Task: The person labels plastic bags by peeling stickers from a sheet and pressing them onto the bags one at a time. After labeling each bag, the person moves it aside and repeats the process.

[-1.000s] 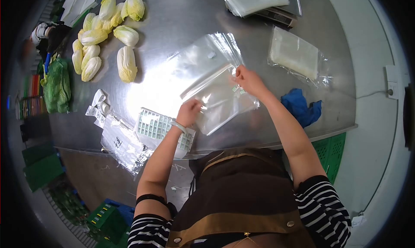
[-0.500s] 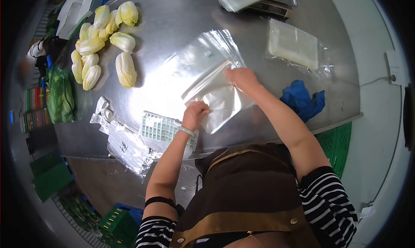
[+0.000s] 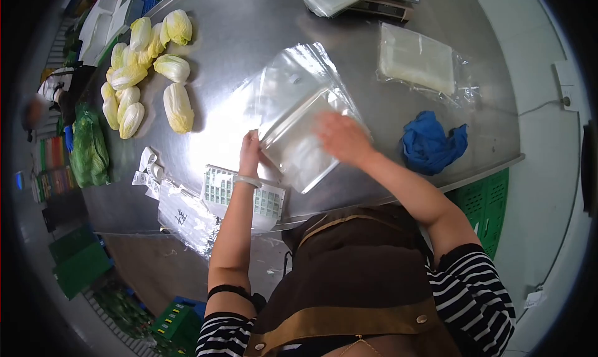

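Clear plastic bags (image 3: 305,142) lie in a loose stack on the steel table, a folded-over part on top. At their left edge is my left hand (image 3: 250,153), closed on the border, with some fingertips hidden by the plastic. My right hand (image 3: 342,138) rests across the upper bag, fingers stretched out and slightly blurred, holding nothing. A sheet of printed labels (image 3: 268,201) lies beside my left wrist. To the right of my right hand is a crumpled blue cloth-like item (image 3: 434,142).
Several napa cabbages (image 3: 179,108) lie at the left. A packet of clear bags (image 3: 416,58) is at the right, a scale (image 3: 380,7) with more bags at the back. White packaging (image 3: 180,214) lies near the front edge. Another person (image 3: 59,86) stands at far left.
My left hand has moved up and left to the bags' edge. My right hand has gone from pinching the plastic to lying flat, shifted down. The view has shifted slightly.
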Tool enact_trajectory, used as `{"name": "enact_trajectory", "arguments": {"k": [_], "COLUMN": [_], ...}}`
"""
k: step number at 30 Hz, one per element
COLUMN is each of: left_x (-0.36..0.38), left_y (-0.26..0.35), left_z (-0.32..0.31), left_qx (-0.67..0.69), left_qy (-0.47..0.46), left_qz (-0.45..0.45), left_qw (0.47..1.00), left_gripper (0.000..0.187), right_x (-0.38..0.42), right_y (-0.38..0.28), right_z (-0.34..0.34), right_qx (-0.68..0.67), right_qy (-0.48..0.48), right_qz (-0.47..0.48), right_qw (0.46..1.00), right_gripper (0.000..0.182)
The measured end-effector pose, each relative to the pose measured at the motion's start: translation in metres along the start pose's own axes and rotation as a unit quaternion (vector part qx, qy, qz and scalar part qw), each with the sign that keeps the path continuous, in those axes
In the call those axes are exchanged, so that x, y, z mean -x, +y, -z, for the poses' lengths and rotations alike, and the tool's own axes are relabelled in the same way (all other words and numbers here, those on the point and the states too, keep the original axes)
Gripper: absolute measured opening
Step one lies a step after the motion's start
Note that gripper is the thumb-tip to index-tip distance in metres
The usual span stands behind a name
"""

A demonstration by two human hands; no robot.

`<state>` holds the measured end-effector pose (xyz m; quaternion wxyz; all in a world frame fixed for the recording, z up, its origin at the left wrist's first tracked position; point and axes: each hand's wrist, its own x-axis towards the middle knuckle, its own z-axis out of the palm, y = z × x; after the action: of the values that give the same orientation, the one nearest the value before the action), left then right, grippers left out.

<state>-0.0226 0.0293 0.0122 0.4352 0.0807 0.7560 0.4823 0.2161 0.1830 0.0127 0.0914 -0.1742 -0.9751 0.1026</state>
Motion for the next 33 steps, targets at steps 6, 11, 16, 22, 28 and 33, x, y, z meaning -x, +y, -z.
{"name": "enact_trajectory", "arguments": {"k": [6,11,16,22,28,33], "left_x": [-0.021,-0.009,0.016,0.087,0.118,0.112], "left_y": [0.015,0.028,0.025,0.1,0.13,0.121], "left_z": [0.05,0.13,0.14,0.081,0.054,0.063], "left_qx": [-0.019,-0.518,-0.593,-0.492,-0.452,-0.255], "left_qy": [-0.114,-0.229,-0.23,-0.222,-0.175,-0.125], "left_qz": [-0.051,-0.201,-0.172,-0.281,-0.358,-0.246], "left_qw": [0.992,0.799,0.752,0.793,0.798,0.927], "left_gripper": [0.054,0.048,0.025,0.015,0.018,0.017], "right_x": [0.013,0.012,-0.009,-0.035,-0.035,-0.017], "right_y": [-0.039,-0.035,-0.056,-0.101,-0.085,-0.056], "right_z": [-0.027,-0.023,0.001,0.066,0.085,0.111], "right_qx": [-0.03,-0.003,-0.201,-0.333,-0.313,-0.309], "right_qy": [-0.032,-0.052,-0.074,-0.129,-0.114,-0.139], "right_qz": [-0.068,-0.097,-0.096,-0.034,-0.043,-0.06], "right_qw": [0.997,0.994,0.972,0.933,0.942,0.939], "right_gripper": [0.052,0.057,0.058,0.044,0.028,0.029]}}
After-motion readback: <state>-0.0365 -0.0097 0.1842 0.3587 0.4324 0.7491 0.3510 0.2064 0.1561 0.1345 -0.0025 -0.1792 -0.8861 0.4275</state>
